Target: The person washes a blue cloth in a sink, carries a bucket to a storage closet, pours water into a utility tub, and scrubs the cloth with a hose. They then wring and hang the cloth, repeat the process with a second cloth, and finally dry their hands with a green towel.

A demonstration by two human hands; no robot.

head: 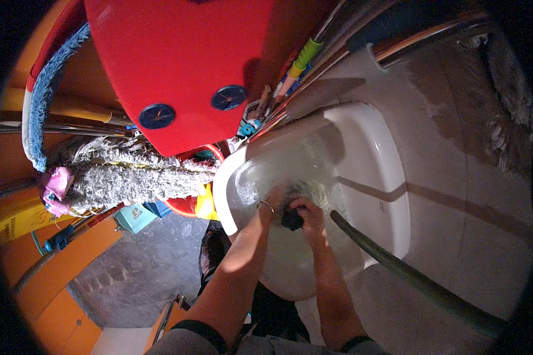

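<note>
A large white basin (393,171) holds cloudy, slightly foamy water. My left hand (271,205), with a thin bracelet at the wrist, reaches into this water, and its fingers are blurred beneath the surface. Just to its right, my right hand (308,217) has bent fingers closed on a dark wet cloth (292,218). Part of that cloth lies underwater between both hands. Whether my left hand grips it too cannot be told. The end of a dark green hose (359,239) hangs over the basin, right of my right hand.
A red plastic board (182,57) with two black round fittings stands beyond the basin. Long-handled tools (302,64) lean beside it. At the left are a shaggy grey mop head (129,182), a blue fluffy duster (49,88), a yellow cloth (206,204) and a turquoise dustpan (135,217).
</note>
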